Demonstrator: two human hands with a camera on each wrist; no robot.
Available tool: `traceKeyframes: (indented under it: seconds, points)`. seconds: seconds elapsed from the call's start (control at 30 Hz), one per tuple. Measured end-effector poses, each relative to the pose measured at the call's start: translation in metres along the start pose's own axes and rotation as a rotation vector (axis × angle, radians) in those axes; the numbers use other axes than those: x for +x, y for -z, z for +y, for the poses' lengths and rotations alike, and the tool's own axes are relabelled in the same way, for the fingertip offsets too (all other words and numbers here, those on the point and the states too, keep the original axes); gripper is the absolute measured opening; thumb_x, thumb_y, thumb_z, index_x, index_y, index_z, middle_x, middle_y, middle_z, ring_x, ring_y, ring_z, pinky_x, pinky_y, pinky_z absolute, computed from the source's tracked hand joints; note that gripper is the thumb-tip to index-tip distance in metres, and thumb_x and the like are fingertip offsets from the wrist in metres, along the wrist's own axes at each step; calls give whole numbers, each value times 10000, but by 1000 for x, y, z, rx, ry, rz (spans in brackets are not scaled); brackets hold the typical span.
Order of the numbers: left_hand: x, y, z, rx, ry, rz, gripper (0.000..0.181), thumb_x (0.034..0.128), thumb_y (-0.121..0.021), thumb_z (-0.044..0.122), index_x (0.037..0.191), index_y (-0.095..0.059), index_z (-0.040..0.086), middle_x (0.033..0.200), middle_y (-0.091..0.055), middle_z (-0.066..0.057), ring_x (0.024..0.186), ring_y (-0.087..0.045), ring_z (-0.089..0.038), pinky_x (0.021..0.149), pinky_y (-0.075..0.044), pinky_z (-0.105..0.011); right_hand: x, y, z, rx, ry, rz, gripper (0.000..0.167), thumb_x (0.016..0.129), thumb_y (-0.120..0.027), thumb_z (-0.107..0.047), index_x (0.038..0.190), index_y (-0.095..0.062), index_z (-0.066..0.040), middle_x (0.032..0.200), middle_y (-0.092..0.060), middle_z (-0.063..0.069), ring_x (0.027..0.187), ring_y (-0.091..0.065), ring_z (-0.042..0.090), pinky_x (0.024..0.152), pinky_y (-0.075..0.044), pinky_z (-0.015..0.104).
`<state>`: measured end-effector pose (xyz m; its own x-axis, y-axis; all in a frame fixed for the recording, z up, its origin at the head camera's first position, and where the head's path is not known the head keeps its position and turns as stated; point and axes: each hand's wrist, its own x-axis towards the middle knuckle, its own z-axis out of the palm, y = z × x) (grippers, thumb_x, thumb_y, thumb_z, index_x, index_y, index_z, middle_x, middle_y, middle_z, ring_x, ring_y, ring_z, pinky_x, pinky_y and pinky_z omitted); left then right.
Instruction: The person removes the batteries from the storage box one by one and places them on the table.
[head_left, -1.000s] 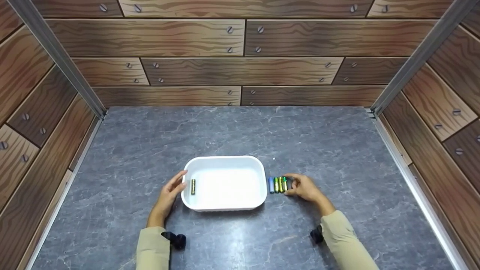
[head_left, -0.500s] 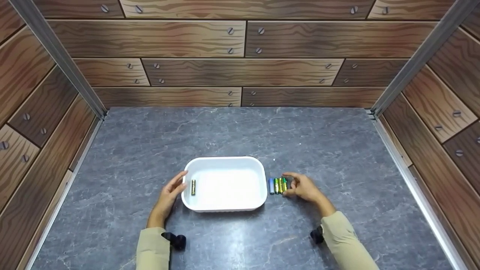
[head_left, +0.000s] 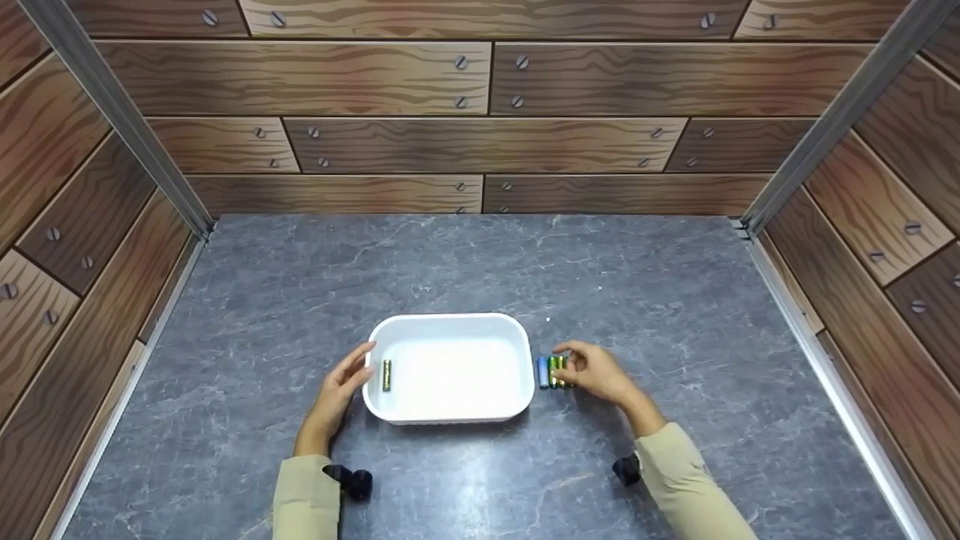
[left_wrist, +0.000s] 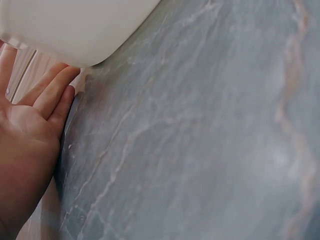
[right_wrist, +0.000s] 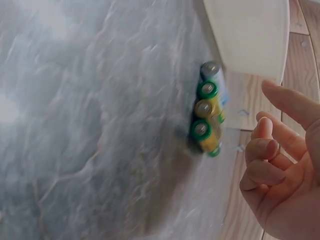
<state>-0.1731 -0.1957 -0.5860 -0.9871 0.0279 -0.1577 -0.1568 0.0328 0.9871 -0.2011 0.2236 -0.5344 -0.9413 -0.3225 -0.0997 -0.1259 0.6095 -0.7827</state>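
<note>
A white plastic bin (head_left: 450, 420) stands on the table, with one gold-and-dark battery (head_left: 387, 375) lying inside near its left wall. My left hand (head_left: 334, 394) rests at the bin's left side, thumb and fingertips at the rim, fingers mostly straight. Just right of the bin several batteries lie side by side in a row: a blue battery (head_left: 543, 373) nearest the bin, then green-and-yellow ones, the rightmost partly hidden in the head view. Over that row hovers my right hand (head_left: 606, 375). In the right wrist view its loosely bent fingers are apart from the batteries (right_wrist: 204, 108) and hold nothing.
The grey marbled table (head_left: 465, 262) is bounded by wood-patterned walls (head_left: 375, 142) at the back and both sides, with metal rails (head_left: 825, 397) along the side edges. A black wrist camera (head_left: 360, 484) sits at my left wrist.
My right hand has moved left and lifted from beside the rightmost battery to over the row. The left hand, bin and batteries stay about where they were.
</note>
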Motion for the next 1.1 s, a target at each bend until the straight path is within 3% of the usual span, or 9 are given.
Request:
traceKeyframes:
  seconds: [0.13, 0.37, 0.63, 0.9, 1.1]
  points:
    - [-1, 0, 0, 0, -2, -1, 496, 967, -547, 118, 1445, -431, 55, 1512, -420, -192, 1429, -359, -310, 1119, -308, -295, 0, -3, -11, -3, 23, 6, 351, 856, -711, -124, 1144, -629, 60, 726, -592, 70, 585, -436, 37, 538, -371, 176]
    - [0, 0, 0, -7, 0, 3, 496, 965, -550, 114, 1445, -434, 61, 1505, -434, -185, 1418, -377, -296, 1014, -346, -134, 0, -9, -26, -7, 79, 6, 321, 866, -706, -146, 1129, -647, 28, 718, -616, 102, 561, -443, 19, 527, -384, 174]
    - [0, 0, 0, -18, -1, -3, 496, 966, -548, 111, 1445, -431, 56, 1517, -411, -196, 1441, -343, -328, 1181, -257, -419, 1, -16, -41, -24, 150, 1, 293, 866, -701, -126, 1113, -652, 23, 707, -612, 118, 560, -428, 4, 538, -380, 168]
    - [0, 0, -1, -1, 0, 7, 498, 966, -552, 120, 1444, -432, 54, 1502, -435, -193, 1417, -379, -303, 1015, -351, -139, 5, -29, -55, -10, 220, -20, 289, 845, -710, -82, 1091, -645, 57, 700, -602, 133, 569, -413, -21, 545, -372, 147]
    - [0, 0, 0, -5, 3, 9, 497, 963, -557, 125, 1441, -439, 61, 1494, -446, -193, 1402, -402, -291, 993, -355, -122, 7, -37, -65, -33, 239, -54, 291, 851, -713, -106, 1095, -653, 40, 729, -616, 142, 589, -421, -5, 561, -385, 158]
